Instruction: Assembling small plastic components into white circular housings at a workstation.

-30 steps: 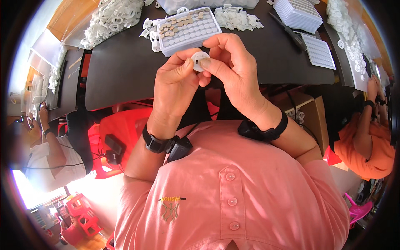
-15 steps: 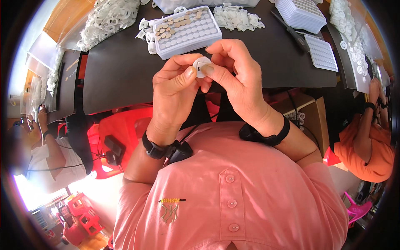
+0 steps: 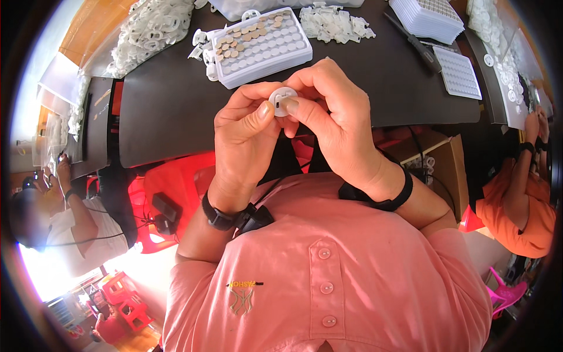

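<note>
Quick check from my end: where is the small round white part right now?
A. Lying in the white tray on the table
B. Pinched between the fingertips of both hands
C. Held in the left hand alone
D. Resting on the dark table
B: the small round white part sits above the table edge, pinched between the left hand thumb and the right hand fingertips.

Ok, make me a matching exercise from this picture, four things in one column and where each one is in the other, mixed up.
Things:
1. small white round part
2. white compartment tray
3. heap of white plastic rings
4. flat white grid tray

Places:
A. far left of the dark table
B. table's right side
C. pinched between left hand and right hand
D. just beyond the hands

Pairs: 1-C, 2-D, 3-A, 4-B
</note>
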`<action>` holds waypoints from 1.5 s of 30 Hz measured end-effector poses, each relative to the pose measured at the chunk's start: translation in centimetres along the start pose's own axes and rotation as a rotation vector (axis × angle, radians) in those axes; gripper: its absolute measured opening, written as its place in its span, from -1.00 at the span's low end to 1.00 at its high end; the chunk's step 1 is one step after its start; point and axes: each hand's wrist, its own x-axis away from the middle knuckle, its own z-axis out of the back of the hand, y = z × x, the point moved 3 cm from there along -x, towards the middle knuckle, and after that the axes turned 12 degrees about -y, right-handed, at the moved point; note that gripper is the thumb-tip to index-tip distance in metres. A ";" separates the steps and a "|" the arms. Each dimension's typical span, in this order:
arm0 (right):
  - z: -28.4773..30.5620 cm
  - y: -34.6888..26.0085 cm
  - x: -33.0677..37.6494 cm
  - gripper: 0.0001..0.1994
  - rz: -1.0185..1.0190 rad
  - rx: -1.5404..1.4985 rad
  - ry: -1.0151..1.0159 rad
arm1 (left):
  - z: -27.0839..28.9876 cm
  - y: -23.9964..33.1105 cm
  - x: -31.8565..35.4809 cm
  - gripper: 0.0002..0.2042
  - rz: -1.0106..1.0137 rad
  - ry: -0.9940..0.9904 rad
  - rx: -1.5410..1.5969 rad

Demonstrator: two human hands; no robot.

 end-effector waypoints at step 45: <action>0.5 0.0 0.4 -0.80 -0.005 0.005 0.007 | 0.7 -0.1 -0.1 -0.64 0.036 -0.043 0.037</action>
